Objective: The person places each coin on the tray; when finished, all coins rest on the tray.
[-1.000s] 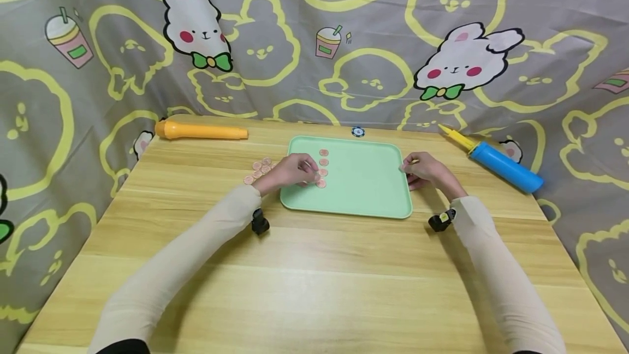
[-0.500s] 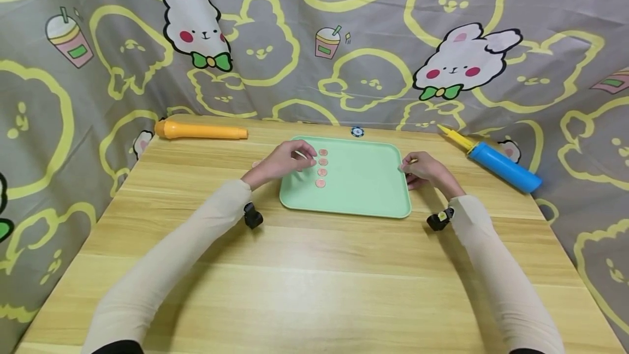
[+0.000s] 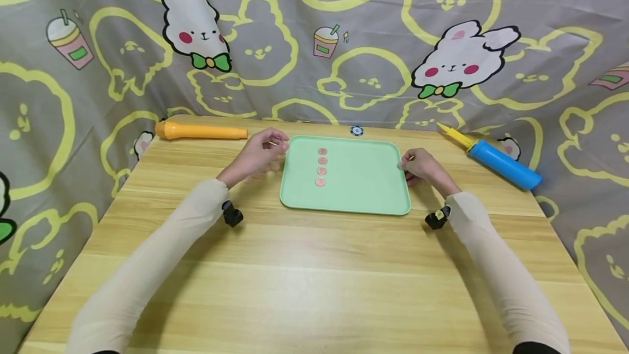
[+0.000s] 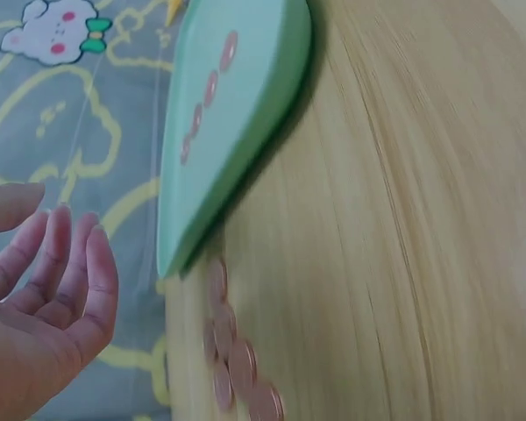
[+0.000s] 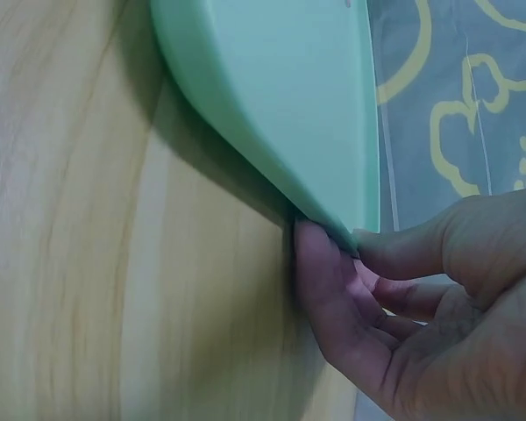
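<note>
A light green tray (image 3: 366,179) lies on the wooden table, with several copper coins (image 3: 321,171) in a column on its left part. My left hand (image 3: 257,153) is raised just left of the tray's edge. Its fingers are loosely bent with nothing between them in the left wrist view. Below it on the table, more copper coins (image 4: 242,368) lie in a loose cluster, mostly hidden by the hand in the head view. At the tray's right side, my right hand (image 3: 423,165) pinches the rim, thumb on top and fingers beneath.
An orange toy microphone (image 3: 203,129) lies at the back left. A blue and yellow hand pump (image 3: 496,160) lies at the back right. Behind the tray sits a small blue and white poker chip (image 3: 356,131). A patterned curtain (image 3: 363,42) hangs along the table's back edge.
My left hand has moved left from over the coin column to outside the tray, its fingers apart from the coins. My right hand stays on the rim.
</note>
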Demonstrator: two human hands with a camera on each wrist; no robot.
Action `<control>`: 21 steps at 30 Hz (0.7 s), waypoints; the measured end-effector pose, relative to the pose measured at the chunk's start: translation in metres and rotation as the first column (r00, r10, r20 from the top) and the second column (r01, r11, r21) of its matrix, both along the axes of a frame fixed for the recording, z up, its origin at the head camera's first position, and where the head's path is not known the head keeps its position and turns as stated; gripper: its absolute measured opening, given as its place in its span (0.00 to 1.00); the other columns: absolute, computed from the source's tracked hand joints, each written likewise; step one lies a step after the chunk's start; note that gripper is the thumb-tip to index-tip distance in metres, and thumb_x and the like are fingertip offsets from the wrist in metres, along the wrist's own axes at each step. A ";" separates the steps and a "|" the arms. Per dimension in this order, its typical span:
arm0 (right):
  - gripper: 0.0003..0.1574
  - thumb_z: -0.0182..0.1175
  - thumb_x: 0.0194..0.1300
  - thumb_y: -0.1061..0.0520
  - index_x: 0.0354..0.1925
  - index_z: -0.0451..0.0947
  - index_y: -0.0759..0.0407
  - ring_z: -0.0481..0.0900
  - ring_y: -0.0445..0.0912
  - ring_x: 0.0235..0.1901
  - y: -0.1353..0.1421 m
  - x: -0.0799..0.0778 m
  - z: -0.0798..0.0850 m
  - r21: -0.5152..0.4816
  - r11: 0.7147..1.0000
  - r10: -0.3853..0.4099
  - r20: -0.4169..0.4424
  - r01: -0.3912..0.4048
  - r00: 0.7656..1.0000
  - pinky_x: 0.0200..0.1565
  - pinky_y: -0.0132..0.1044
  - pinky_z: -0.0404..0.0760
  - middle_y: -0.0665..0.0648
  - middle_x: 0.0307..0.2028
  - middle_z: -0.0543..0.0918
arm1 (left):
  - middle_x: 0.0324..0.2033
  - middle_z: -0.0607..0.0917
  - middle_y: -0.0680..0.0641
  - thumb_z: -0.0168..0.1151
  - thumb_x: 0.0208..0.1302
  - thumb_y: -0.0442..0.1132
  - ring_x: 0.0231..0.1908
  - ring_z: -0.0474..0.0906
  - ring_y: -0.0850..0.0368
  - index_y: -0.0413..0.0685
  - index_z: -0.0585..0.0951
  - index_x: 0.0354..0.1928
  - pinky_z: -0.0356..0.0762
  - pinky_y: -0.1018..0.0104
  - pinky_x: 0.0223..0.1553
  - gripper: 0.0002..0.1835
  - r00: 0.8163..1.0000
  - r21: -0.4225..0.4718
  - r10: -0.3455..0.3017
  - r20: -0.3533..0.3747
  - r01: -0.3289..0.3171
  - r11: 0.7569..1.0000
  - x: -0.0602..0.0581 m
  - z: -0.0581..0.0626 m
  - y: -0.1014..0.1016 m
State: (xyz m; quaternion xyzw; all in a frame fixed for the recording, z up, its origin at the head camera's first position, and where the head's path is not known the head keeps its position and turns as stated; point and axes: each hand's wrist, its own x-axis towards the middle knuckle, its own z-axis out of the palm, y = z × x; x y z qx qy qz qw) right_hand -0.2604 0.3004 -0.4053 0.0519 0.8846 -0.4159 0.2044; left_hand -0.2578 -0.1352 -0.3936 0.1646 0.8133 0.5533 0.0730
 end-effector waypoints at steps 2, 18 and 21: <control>0.11 0.52 0.80 0.63 0.50 0.68 0.73 0.82 0.43 0.24 -0.001 0.001 0.000 0.011 1.000 -0.002 -0.009 0.002 1.000 0.29 0.38 0.88 0.59 0.32 0.77 | 0.52 0.81 0.36 0.60 0.79 0.41 0.51 0.79 0.33 0.35 0.77 0.61 0.83 0.45 0.55 0.18 1.000 0.003 0.017 -0.002 -0.017 1.000 0.000 -0.001 -0.007; 0.09 0.50 0.81 0.62 0.47 0.67 0.71 0.83 0.43 0.24 -0.001 0.000 0.001 0.038 0.999 0.039 -0.005 -0.039 0.999 0.30 0.38 0.88 0.60 0.34 0.76 | 0.48 0.82 0.36 0.61 0.78 0.38 0.42 0.81 0.42 0.32 0.79 0.57 0.83 0.59 0.46 0.15 0.991 -0.155 0.126 -0.041 -0.131 0.979 -0.001 -0.010 -0.045; 0.09 0.50 0.82 0.62 0.47 0.68 0.71 0.83 0.43 0.24 -0.002 0.000 0.002 0.046 0.998 0.053 -0.008 -0.053 0.999 0.29 0.38 0.88 0.59 0.32 0.77 | 0.48 0.82 0.36 0.60 0.78 0.37 0.41 0.82 0.44 0.31 0.78 0.58 0.85 0.59 0.46 0.16 0.991 -0.160 0.132 -0.010 -0.132 0.978 -0.002 -0.012 -0.053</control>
